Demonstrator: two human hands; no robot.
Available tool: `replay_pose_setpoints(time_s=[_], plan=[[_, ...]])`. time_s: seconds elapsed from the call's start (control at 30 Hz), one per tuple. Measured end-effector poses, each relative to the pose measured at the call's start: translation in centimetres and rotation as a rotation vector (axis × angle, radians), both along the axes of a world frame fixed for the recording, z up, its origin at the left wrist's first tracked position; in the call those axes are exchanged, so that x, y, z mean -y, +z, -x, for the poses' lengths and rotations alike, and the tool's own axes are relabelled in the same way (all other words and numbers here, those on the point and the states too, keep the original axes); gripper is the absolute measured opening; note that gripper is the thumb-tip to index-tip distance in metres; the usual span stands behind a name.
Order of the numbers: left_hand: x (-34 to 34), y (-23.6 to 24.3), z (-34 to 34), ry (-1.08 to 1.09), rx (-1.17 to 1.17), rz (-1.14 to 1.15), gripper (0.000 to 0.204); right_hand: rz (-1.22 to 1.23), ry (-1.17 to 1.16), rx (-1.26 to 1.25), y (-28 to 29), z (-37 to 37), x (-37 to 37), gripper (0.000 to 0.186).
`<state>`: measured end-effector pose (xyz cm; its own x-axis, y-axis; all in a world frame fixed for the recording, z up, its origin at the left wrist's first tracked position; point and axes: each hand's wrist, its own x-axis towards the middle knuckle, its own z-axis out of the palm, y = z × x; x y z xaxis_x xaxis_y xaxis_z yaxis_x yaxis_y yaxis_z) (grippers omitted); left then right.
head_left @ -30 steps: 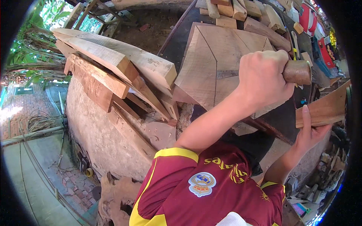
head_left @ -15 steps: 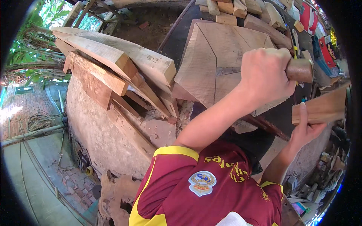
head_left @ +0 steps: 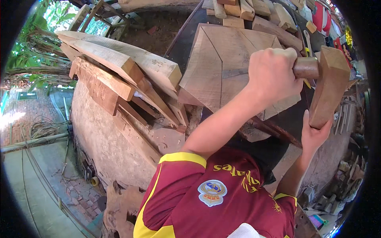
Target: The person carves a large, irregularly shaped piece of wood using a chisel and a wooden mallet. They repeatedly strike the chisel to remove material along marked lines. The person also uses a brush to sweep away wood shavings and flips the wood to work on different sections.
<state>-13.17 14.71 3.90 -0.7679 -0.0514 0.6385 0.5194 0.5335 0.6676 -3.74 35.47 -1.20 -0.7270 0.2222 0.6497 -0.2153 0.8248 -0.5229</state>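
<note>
My left hand (head_left: 270, 73) is closed around a thick brown cylindrical wooden handle (head_left: 307, 66) above a large tan wooden panel (head_left: 200, 79) marked with dark lines. Whatever the handle joins is hidden behind the fist. My right hand (head_left: 315, 133), at the right, grips the lower end of an upright rectangular wooden block (head_left: 329, 89); its upper part is right at the handle's outer end, though I cannot tell whether they touch. The panel lies on a dark-topped bench (head_left: 287, 123).
Long boards (head_left: 115, 59) lean stacked at the left on a pale concrete surface (head_left: 95, 131). Offcuts (head_left: 278, 20) pile at the back of the bench near red items (head_left: 323, 20). A gnarled wooden slab (head_left: 119, 210) is at the bottom. Plants (head_left: 35, 51) are beyond, left.
The block in my right hand has swung upward and left to the end of the handle, turning more upright. My left hand has shifted slightly up and left.
</note>
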Motion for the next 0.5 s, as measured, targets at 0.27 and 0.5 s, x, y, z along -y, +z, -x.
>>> replay_pose_setpoints(time_s=[0.27, 0.5], plan=[[-0.2, -0.3, 0.8, 0.034, -0.025, 0.014, 0.022, 0.194, -0.051, 0.069, -1.0, -1.3, -0.5, 0.072], [0.1, -0.2, 1.4, 0.054, -0.044, 0.006, 0.023, 0.226, -0.049, 0.064, -0.8, -1.2, -0.4, 0.075]])
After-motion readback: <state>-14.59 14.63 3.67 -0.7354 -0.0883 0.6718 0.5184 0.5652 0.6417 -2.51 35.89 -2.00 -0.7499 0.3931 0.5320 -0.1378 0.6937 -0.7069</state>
